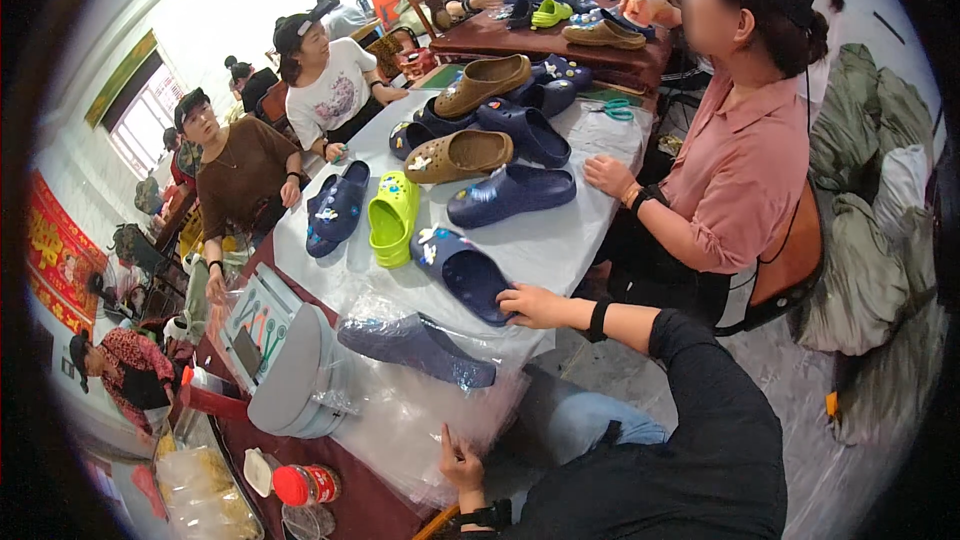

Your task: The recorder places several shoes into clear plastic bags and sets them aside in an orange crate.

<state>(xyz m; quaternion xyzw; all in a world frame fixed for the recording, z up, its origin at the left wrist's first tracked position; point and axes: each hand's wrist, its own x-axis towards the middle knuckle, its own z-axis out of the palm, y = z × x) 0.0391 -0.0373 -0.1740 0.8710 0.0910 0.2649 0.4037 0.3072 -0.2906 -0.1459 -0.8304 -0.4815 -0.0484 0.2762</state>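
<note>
The long table (pixel 560 250), under a pale cloth, runs away from both hands and carries a spread of foam clogs. Largest near the left hand (pixel 462 460) is the clear plastic bag (pixel 400 410), a wide, crinkled sheet lying on the table edge ahead of and left of that hand. The left hand's fingers are curled onto the bag's near edge, pinching the film. Inside the bag, further out, lies a navy clog (pixel 415 345), seen dimly through the plastic.

The bag looks very light, limp and slippery; I judge it is best held at its open edge with a pinch, since a grip on the flat film would slide. The clogs look light, springy and tough, easy to take by the heel rim or the side wall.

The right hand (pixel 530 305) rests mostly open, fingers spread flat on the heel end of a second navy clog (pixel 465 275), which lies just beyond the bag. I cannot tell whether the fingers hook under its rim.

Beyond that clog sit a lime-green clog (pixel 392 218), more navy ones and tan ones. Left of the left hand stand a grey sealing machine (pixel 285 360) and a red-capped jar (pixel 305 485). A seated person's forearm (pixel 640 210) crowds the right side.
</note>
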